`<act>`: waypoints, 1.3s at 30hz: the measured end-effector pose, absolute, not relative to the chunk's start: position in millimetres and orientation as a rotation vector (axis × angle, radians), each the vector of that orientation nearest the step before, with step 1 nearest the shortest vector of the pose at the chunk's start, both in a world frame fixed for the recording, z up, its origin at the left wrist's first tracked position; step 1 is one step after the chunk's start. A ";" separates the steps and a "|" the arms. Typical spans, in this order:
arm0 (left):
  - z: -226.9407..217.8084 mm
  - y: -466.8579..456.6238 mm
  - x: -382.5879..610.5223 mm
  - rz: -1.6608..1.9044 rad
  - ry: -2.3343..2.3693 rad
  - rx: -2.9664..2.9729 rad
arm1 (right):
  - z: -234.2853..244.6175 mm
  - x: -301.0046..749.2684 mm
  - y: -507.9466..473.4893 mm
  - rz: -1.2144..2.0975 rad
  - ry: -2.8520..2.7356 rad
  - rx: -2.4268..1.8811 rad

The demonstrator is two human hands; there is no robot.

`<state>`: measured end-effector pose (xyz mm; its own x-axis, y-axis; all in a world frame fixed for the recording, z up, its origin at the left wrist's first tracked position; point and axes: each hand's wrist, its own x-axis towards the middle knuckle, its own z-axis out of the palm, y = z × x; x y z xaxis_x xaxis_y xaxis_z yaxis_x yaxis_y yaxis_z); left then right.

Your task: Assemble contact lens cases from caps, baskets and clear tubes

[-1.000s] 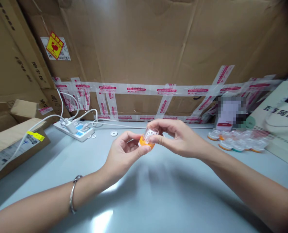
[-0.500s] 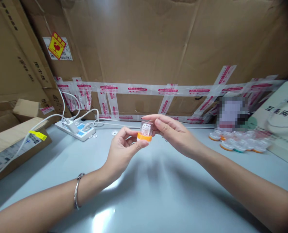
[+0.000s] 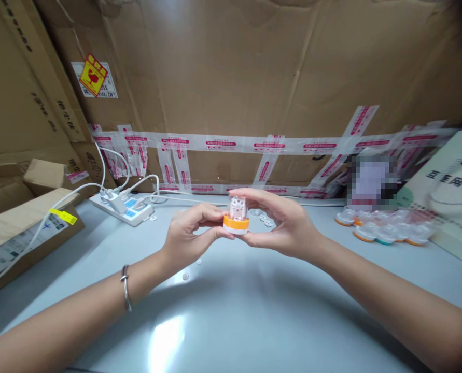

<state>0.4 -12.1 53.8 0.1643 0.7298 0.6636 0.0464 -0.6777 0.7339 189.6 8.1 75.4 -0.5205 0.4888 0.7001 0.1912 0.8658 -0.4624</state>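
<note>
I hold a small clear plastic case with an orange base (image 3: 236, 217) upright above the grey table (image 3: 231, 321), near its middle. My left hand (image 3: 187, 238) pinches the orange base from the left with thumb and fingertips. My right hand (image 3: 281, 223) cups the case from the right, with one finger over its clear top and the thumb under the base. A metal bracelet (image 3: 126, 287) sits on my left wrist.
Several similar cases with orange and teal bases (image 3: 382, 228) lie at the right by a printed box (image 3: 448, 191). A white power strip (image 3: 124, 207) with cables sits at the back left beside cardboard boxes (image 3: 16, 228). Small white parts (image 3: 265, 221) lie behind my hands.
The case has come upright and dropped slightly. My right hand turned to cup it from the side, and my left hand closed in on the base.
</note>
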 end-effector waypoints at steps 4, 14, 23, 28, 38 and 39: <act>50.8 -8.9 1.8 1.508 0.737 1.767 | 70.5 188.3 12.1 0.435 -2.109 -0.532; 48.4 1.6 5.0 1.358 0.814 1.371 | 64.7 185.7 18.7 0.771 -2.137 -0.634; 38.2 -7.4 13.7 1.410 0.927 1.452 | 51.9 174.4 14.5 1.106 -1.720 -0.776; 23.7 -9.3 20.2 1.392 0.930 1.494 | 30.8 171.2 6.0 1.063 -1.628 -0.796; 38.3 -8.1 7.6 1.156 1.092 1.835 | 60.2 259.6 30.1 0.763 -1.675 -1.193; 40.0 -6.4 6.0 1.174 1.125 1.848 | 60.6 281.5 33.6 0.624 -1.680 -1.266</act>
<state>6.0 -6.4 40.0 0.2243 0.9100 0.3487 0.3102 -0.4059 0.8597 281.5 33.6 60.6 -0.0566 0.9304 0.3621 0.4686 0.3450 -0.8133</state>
